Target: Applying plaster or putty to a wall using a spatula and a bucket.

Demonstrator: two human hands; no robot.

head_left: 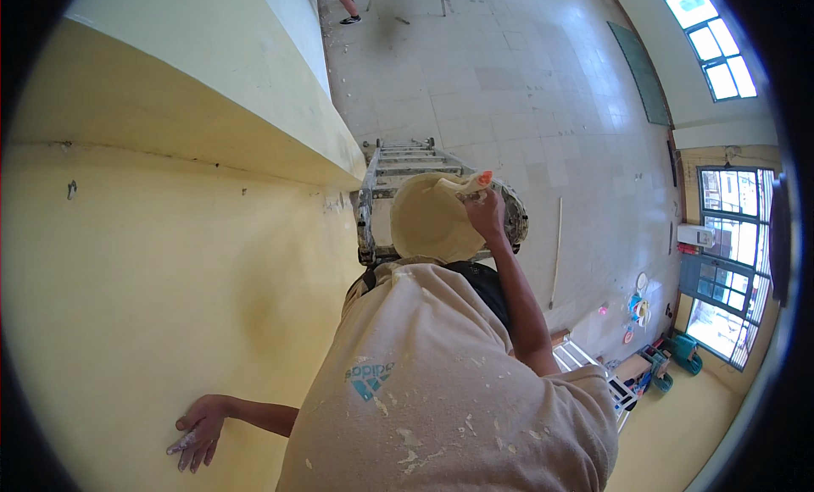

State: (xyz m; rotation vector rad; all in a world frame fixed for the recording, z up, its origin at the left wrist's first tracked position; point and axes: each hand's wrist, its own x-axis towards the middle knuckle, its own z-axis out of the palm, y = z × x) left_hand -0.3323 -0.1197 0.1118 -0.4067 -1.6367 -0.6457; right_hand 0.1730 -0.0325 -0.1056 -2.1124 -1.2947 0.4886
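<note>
Over the bucket (420,225): right hand (485,214), fingers curled round a cream-coated tool (458,185) with an orange end; exact pinch hidden.
Left of the bucket, nearer the body: left hand (201,428), fingers loosely spread at the yellow wall (127,297); firm contact cannot be told.
Good handling: probably drain excess against the bucket's side, weight centred.
Edges: ladder (366,208) around the bucket, wall corner to its left.
Swing room: rightward from the bucket, above the tiled floor (543,144).
</note>
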